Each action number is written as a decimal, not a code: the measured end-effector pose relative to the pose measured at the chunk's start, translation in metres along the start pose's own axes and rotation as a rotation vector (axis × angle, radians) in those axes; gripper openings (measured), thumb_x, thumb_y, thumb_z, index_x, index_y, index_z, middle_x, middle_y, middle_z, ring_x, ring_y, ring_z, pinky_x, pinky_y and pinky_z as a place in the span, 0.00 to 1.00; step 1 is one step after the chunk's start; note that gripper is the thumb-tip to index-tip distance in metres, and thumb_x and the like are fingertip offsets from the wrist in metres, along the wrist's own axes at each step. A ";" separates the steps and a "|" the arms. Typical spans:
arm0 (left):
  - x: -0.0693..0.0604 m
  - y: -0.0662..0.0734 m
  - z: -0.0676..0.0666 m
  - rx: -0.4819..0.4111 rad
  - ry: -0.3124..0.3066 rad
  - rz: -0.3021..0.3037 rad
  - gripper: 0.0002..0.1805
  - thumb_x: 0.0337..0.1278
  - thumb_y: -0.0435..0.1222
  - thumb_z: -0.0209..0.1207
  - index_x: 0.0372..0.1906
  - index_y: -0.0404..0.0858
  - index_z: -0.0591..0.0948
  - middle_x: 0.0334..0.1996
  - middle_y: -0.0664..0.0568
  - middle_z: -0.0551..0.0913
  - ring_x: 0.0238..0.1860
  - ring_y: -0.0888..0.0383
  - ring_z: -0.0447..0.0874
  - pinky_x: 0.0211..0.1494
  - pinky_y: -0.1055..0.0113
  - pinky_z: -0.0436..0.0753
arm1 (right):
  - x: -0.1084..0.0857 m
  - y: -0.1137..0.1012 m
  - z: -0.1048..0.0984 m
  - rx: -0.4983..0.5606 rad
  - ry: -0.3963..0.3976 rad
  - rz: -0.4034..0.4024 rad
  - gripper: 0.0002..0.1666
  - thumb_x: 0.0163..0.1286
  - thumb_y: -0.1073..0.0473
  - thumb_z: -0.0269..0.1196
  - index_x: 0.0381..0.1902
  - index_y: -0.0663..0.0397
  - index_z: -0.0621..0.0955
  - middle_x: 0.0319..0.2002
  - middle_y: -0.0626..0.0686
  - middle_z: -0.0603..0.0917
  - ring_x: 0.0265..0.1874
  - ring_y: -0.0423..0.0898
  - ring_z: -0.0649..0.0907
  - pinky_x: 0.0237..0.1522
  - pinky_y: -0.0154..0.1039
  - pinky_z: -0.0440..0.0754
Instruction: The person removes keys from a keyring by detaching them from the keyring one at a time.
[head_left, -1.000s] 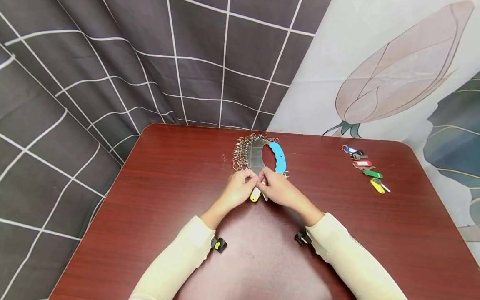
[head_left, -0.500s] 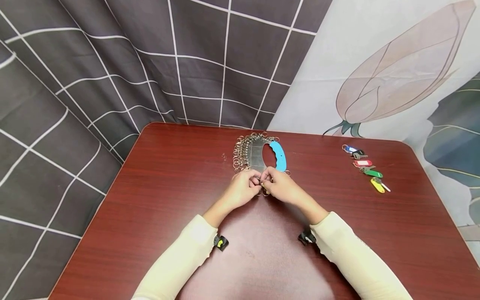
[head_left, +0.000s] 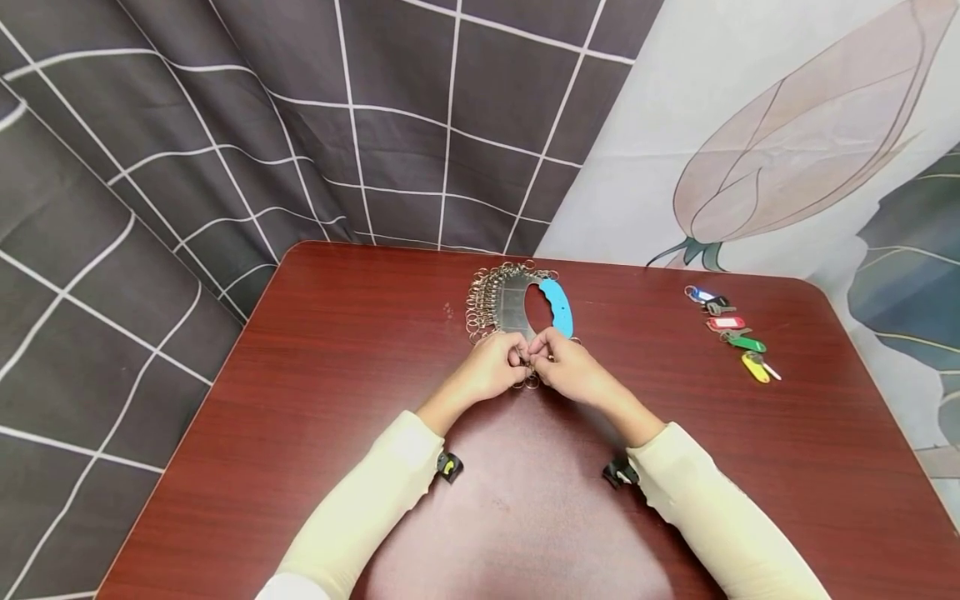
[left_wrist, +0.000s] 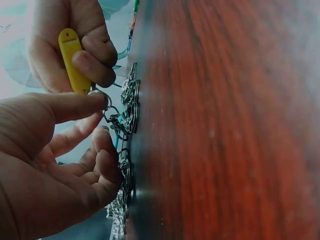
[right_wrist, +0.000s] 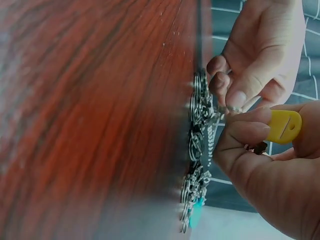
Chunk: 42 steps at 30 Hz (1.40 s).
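In the head view, both hands meet fingertip to fingertip at the near end of a curved metal key holder (head_left: 512, 312) with a blue handle (head_left: 557, 308). My right hand (head_left: 573, 371) holds a yellow key tag (left_wrist: 75, 65) in its fingers; a dark bit, perhaps the key, shows under the tag in the right wrist view. Between thumb and finger, my left hand (head_left: 491, 367) pinches a small metal ring (left_wrist: 106, 100), from which a clasp (left_wrist: 116, 120) hangs. Fingers hide the exact joint between tag, ring and clasp.
Several loose keys lie at the right of the table (head_left: 315, 375): a blue tag (head_left: 702, 295), a red tag (head_left: 725, 322), a green tag (head_left: 747, 343) and another yellow tag (head_left: 755, 367). Many metal rings (head_left: 477, 308) fringe the holder's outer edge. Curtains hang behind the table.
The yellow tag hung below my hands a second ago; it has since been raised into the right fingers, out of sight in the head view. Both hands have shifted slightly right.
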<state>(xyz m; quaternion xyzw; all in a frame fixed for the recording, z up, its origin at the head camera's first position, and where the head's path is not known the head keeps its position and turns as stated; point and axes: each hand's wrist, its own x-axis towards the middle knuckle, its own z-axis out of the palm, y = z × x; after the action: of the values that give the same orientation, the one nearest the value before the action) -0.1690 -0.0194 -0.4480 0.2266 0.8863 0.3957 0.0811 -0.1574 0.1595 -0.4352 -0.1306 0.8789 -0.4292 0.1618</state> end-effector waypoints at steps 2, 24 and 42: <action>0.002 -0.001 0.001 -0.002 -0.005 0.006 0.08 0.54 0.29 0.71 0.32 0.40 0.82 0.25 0.53 0.81 0.37 0.58 0.76 0.47 0.67 0.73 | 0.000 0.002 -0.001 -0.002 0.003 0.004 0.07 0.75 0.63 0.54 0.47 0.60 0.74 0.30 0.53 0.80 0.25 0.42 0.76 0.29 0.33 0.73; 0.011 0.001 -0.005 0.085 0.087 0.082 0.10 0.56 0.23 0.65 0.27 0.40 0.80 0.27 0.51 0.82 0.32 0.58 0.79 0.38 0.72 0.77 | -0.002 0.007 -0.009 -0.406 0.142 -0.259 0.03 0.71 0.65 0.65 0.35 0.55 0.84 0.36 0.52 0.86 0.37 0.48 0.83 0.44 0.48 0.82; 0.008 -0.003 -0.005 0.045 0.100 0.042 0.05 0.57 0.28 0.69 0.29 0.38 0.86 0.28 0.49 0.83 0.32 0.58 0.80 0.42 0.70 0.79 | 0.004 0.008 -0.008 -0.355 0.162 -0.291 0.02 0.71 0.65 0.66 0.39 0.56 0.86 0.38 0.53 0.88 0.37 0.48 0.84 0.43 0.47 0.82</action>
<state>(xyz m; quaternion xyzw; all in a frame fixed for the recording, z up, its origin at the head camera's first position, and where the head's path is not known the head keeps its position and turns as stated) -0.1790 -0.0209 -0.4465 0.2269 0.8929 0.3881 0.0233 -0.1652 0.1683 -0.4372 -0.2475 0.9225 -0.2961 0.0017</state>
